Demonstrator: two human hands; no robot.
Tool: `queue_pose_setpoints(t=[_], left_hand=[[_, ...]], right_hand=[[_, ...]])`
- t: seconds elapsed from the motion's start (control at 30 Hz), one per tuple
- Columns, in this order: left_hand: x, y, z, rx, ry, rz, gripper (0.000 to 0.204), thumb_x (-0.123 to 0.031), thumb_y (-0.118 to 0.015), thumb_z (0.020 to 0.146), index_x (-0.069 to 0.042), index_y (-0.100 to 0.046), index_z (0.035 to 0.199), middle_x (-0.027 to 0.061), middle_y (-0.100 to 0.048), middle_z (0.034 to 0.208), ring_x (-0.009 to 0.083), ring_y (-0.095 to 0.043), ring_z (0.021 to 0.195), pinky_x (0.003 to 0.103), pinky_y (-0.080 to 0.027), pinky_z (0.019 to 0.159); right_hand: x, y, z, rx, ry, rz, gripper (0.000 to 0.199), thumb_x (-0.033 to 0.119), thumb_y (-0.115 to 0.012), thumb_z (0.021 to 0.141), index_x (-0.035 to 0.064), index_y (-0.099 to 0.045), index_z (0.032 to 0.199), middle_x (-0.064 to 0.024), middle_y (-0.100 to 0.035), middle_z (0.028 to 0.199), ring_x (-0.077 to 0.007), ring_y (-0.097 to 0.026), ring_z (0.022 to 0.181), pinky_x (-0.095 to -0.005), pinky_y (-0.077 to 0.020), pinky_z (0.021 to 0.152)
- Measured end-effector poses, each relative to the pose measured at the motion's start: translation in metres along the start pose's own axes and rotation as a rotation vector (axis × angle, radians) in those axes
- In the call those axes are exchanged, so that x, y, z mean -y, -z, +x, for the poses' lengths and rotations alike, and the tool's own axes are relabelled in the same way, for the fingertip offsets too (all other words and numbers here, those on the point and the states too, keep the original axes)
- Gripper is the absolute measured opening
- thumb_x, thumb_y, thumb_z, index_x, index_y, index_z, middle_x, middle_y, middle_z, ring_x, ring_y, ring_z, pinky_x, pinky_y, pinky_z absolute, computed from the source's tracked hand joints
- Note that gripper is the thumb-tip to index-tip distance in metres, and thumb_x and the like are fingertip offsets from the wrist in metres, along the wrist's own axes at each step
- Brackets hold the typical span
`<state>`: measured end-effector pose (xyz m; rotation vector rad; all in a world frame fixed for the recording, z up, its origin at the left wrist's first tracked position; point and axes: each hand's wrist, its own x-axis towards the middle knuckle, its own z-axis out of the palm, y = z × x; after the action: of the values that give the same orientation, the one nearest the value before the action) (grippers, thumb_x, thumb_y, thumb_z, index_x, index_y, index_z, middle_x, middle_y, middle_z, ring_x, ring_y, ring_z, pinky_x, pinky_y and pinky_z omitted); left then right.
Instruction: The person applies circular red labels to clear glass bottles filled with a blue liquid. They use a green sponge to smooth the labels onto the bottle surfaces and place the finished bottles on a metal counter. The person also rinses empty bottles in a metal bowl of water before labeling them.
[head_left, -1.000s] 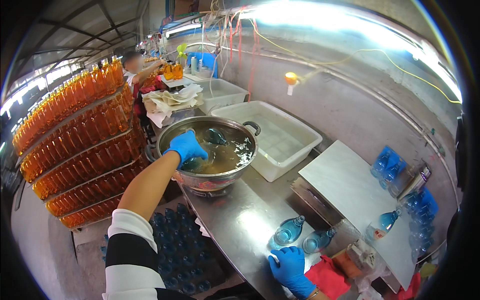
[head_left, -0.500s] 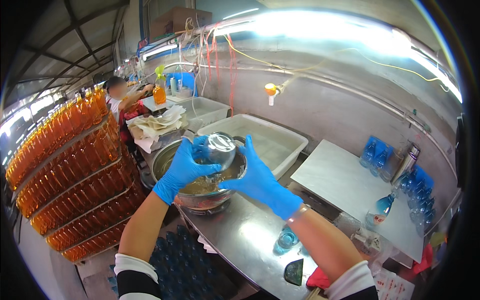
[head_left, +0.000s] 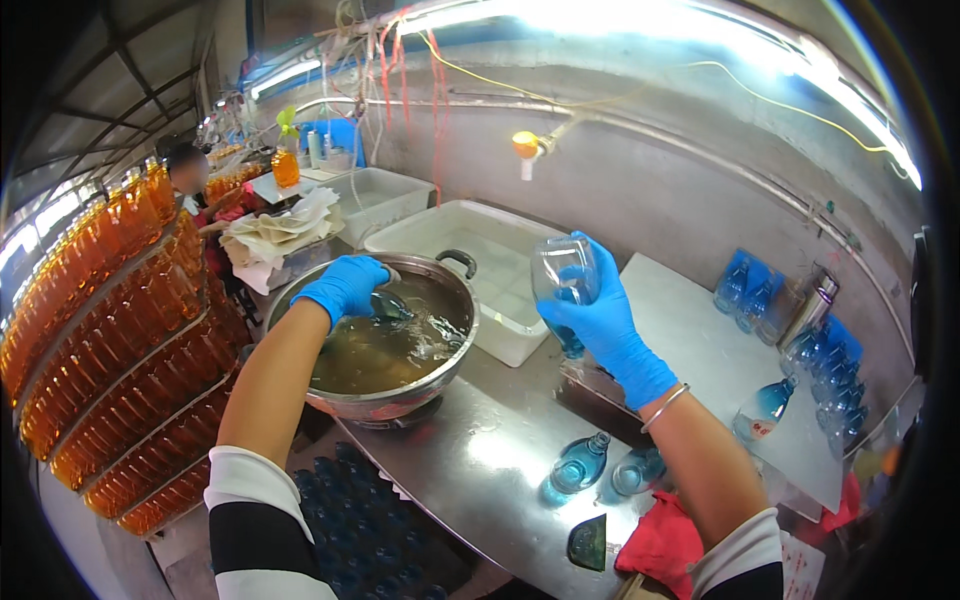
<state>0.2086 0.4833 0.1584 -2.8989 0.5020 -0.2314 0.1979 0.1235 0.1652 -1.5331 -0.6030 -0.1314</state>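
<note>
Well, my right hand grasped a clear bottle, base up, near the white tub; probably stiff glass, slick and breakable, it seemed safest held around its body. My left hand hung over the metal basin, its grip unclear to me.

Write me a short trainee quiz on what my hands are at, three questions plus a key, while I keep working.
1. True or false: the right hand holds a bottle with its base up.
2. Multiple choice: the left hand is nearest which of these?
a) white tub
b) metal pot
c) red cloth
3. Fill in: the bottles in the tall stack at the far left look ____ in colour.

Key: 1. True. 2. b. 3. Orange.
</note>
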Motion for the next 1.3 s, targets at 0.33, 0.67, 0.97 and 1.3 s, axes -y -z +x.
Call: queue_pose_setpoints(t=[0.33, 0.67, 0.97, 1.3], left_hand=[[-0.008, -0.033, 0.037, 0.292, -0.042, 0.187, 0.08, -0.022, -0.08, 0.051, -0.022, -0.048, 0.124, 0.0083, -0.059, 0.106, 0.0256, -0.056, 0.1, 0.038, -0.044, 0.084], [-0.014, 0.021, 0.012, -0.048, -0.066, 0.19, 0.068, -0.02, -0.078, 0.045, -0.023, -0.056, 0.11, 0.0078, -0.05, 0.103, 0.0307, -0.049, 0.099, 0.048, -0.03, 0.099], [-0.066, 0.08, 0.006, -0.219, -0.373, 0.973, 0.017, -0.016, -0.061, 0.068, -0.019, -0.063, 0.084, 0.0066, -0.05, 0.086, 0.0243, -0.05, 0.089, 0.032, -0.041, 0.083], [-0.218, 0.086, -0.012, -0.283, -0.401, 0.472, 0.015, -0.016, -0.058, 0.074, -0.013, -0.062, 0.088, 0.0108, -0.053, 0.091, 0.0312, -0.051, 0.1, 0.045, -0.037, 0.092]], right_hand=[[-0.041, 0.053, -0.031, 0.418, -0.191, -0.485, 0.088, 0.023, -0.083, 0.055, 0.0068, -0.034, 0.127, -0.0159, -0.05, 0.119, -0.0264, -0.052, 0.108, -0.0358, -0.0433, 0.093], [-0.052, 0.068, -0.04, 0.256, -0.257, -0.521, 0.089, 0.036, -0.082, 0.054, 0.0061, -0.036, 0.124, -0.0168, -0.054, 0.113, -0.0285, -0.055, 0.103, -0.0368, -0.0454, 0.088], [-0.027, 0.058, -0.041, 0.704, -0.037, -1.331, 0.048, 0.019, -0.071, 0.057, 0.0075, -0.059, 0.101, -0.0146, -0.064, 0.089, -0.0322, -0.063, 0.081, -0.0372, -0.0507, 0.067], [-0.112, 0.062, -0.061, 0.96, 0.168, -1.797, 0.011, 0.018, -0.058, 0.075, 0.0146, -0.069, 0.076, -0.0059, -0.064, 0.071, -0.0275, -0.063, 0.068, -0.0331, -0.048, 0.057]])
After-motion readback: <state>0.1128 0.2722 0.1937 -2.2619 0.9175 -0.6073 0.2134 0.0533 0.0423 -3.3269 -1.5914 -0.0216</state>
